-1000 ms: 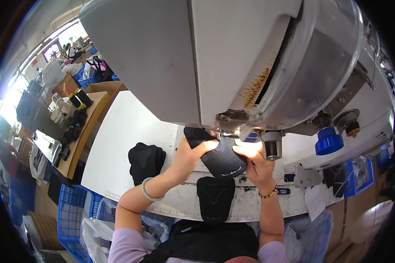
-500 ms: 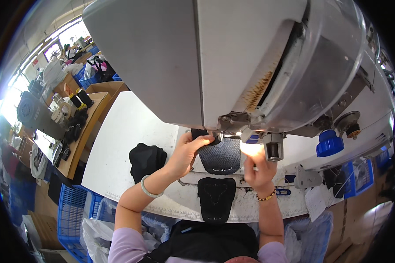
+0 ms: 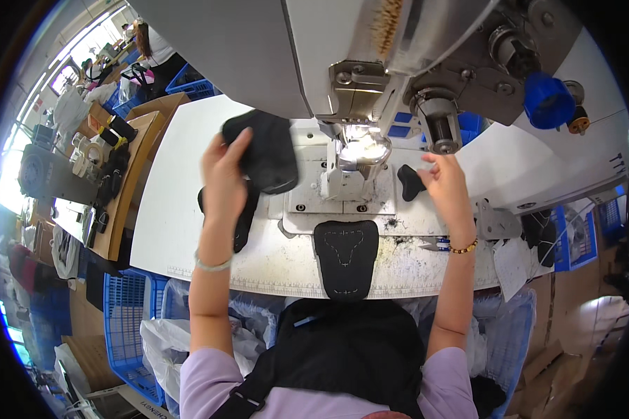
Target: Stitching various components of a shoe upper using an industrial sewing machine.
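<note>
Up at about eleven o'clock from the needle area, a dark curved fabric piece (image 3: 265, 150) is pinched in the left hand (image 3: 225, 183), lifted clear of the surface, its long axis running roughly from eleven to five o'clock. The right hand (image 3: 444, 183) is spread open at three o'clock of the lit needle, fingertips just beside a small black piece (image 3: 409, 181); nothing is gripped by it. The held piece is thus nearer the left hand, well apart from the right. A stitched black panel (image 3: 346, 257) lies at six o'clock on the white surface (image 3: 171, 216). Overhead hangs the grey sewing machine head (image 3: 258, 49). Blue crates (image 3: 129, 307) and other workbenches are seen at nine o'clock.
</note>
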A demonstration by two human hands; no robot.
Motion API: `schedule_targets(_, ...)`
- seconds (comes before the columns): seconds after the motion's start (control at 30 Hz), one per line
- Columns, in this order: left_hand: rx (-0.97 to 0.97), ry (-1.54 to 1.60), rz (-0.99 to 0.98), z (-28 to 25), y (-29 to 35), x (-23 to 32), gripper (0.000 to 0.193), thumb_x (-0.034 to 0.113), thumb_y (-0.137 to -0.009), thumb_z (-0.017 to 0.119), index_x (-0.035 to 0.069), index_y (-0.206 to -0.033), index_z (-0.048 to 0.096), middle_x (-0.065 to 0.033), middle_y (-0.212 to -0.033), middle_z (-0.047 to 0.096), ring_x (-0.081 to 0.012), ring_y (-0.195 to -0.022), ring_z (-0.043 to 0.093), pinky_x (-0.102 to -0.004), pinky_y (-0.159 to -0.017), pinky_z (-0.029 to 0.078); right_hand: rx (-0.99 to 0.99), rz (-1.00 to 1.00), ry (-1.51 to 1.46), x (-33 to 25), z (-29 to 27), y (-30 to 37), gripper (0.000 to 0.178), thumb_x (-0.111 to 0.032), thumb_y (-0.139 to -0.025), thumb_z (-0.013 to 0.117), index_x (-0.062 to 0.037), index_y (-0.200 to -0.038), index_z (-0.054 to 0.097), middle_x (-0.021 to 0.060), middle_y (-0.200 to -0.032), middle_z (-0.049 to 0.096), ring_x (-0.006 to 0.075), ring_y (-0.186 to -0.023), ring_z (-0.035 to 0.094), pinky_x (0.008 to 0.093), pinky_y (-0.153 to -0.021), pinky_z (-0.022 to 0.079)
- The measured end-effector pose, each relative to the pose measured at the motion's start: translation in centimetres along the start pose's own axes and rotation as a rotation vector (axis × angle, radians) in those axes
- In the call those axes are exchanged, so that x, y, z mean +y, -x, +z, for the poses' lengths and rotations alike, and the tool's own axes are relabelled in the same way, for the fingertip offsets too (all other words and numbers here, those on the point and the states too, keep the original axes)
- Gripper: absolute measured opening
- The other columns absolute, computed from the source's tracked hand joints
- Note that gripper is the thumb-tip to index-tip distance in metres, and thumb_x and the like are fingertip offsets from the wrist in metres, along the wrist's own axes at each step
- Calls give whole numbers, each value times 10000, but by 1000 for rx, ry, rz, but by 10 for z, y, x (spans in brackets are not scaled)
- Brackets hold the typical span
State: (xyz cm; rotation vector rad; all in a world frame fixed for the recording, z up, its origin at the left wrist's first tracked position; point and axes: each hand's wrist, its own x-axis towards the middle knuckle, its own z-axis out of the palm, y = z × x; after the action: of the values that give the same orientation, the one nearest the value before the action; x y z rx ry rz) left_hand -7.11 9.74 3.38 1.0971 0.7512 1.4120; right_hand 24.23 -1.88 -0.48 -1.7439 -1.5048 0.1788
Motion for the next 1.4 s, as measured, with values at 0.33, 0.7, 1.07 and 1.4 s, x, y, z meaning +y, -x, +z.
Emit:
schedule_targets(0.33, 27, -1406, 554, -59, 84, -26, 453, 155, -756, 703, 17, -1154, 537, -164, -1064, 543, -312, -1022, 489, -364, -886, 402, -135, 107, -32, 32, 20, 22, 297, -95, -803, 650, -5, -1060, 530, 121, -1065, 467, 253, -808, 560, 340, -763, 462)
schedule_targets(0.7, -566, -1131, 283, 10, 126, -71, 441, 161, -755, 702, -15, -1118, 526, -149, -1026, 484, -321, -953, 480, -378, -831, 412, -285, 219, -615, -41, 10, 59, 123, -58, -814, 656, -30, -922, 604, -16, -756, 577, 29, -652, 524, 181, -563, 408)
schedule_targets(1.07, -409, 100, -383, 26, 110, -59, 178, 111, -875, 612, 43, -954, 467, -58, -948, 556, -120, -838, 542, -265, -740, 457, -261, 233, -845, -71, 40, 83, 166, -45, -824, 665, -30, -911, 525, -12, -722, 556, 24, -572, 501, 166, -488, 408)
schedule_targets(1.4, -449, 52, -228, 66, 101, -25, 216, 162, -902, 596, -11, -1030, 594, -19, -895, 627, -65, -797, 570, -222, -694, 486, 71, 14, -866, -104, 28, 60, 266, 11, -808, 663, -25, -990, 472, 23, -843, 556, 51, -679, 558, 184, -609, 465)
